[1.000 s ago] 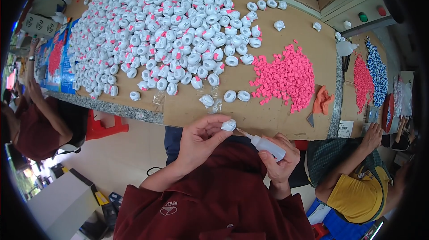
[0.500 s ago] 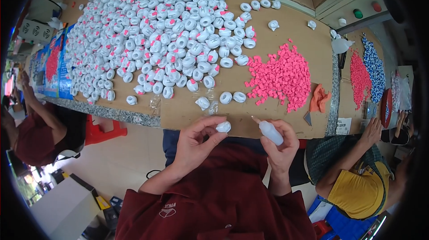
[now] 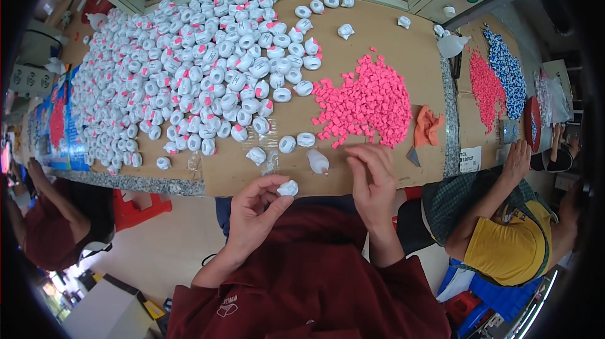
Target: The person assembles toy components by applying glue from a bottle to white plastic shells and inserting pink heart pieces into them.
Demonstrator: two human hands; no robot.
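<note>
My left hand [image 3: 257, 211] is closed around a small white head-shaped plastic piece [image 3: 288, 188], pinched between thumb and fingers just off the table's front edge. A soft translucent squeeze bottle [image 3: 318, 162] lies on the cardboard, its narrow tip toward me. To its right, my right hand [image 3: 375, 184] hovers at the near edge of a heap of tiny pink pieces [image 3: 368, 102]. Its thumb and fingers are apart, and I see nothing between them. Two white pieces [image 3: 296, 141] and a single white piece [image 3: 256, 155] rest just beyond the bottle.
A large heap of white pieces [image 3: 189, 68], many with pink bits, covers the table's left. An orange crumpled cloth or glove [image 3: 428, 126] lies right of the pink heap, beside a grey blade-like piece [image 3: 413, 157]. A co-worker in yellow [image 3: 510, 238] sits at right; another person sits at left.
The squeeze bottle has left my right hand and now lies on the cardboard. That hand has moved to the pink heap's edge. My left hand still holds the white piece; the whole view has shifted.
</note>
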